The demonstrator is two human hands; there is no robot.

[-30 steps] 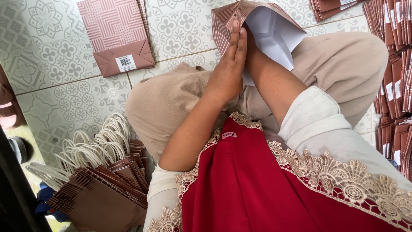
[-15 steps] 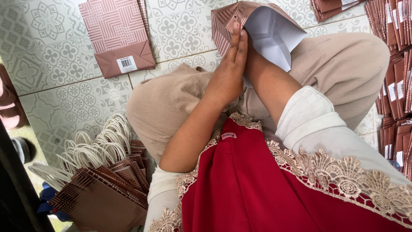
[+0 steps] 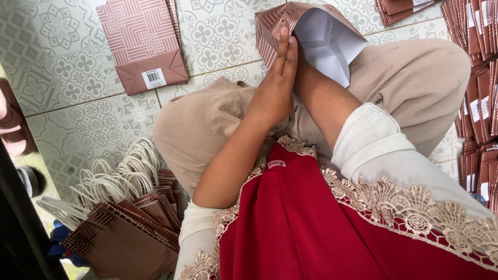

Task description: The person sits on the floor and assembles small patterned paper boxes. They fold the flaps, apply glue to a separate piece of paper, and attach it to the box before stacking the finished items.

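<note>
An open paper bag (image 3: 272, 31), pink-brown with a line pattern outside and white inside, lies mouth toward me over my knees. My left hand (image 3: 275, 88) presses flat against its left outer wall, fingers straight and together. My right forearm (image 3: 321, 98) reaches into the bag's mouth. The right hand itself is hidden inside the bag. I sit on a patterned tile floor (image 3: 67, 67) in beige trousers and a red top with lace trim.
A flat pink bag (image 3: 142, 44) lies bottom-up on the tiles at upper left. A stack of brown bags (image 3: 129, 233) with white cord handles (image 3: 114, 181) sits at lower left. Rows of folded bags (image 3: 477, 78) line the right edge, with more (image 3: 404, 8) at the top.
</note>
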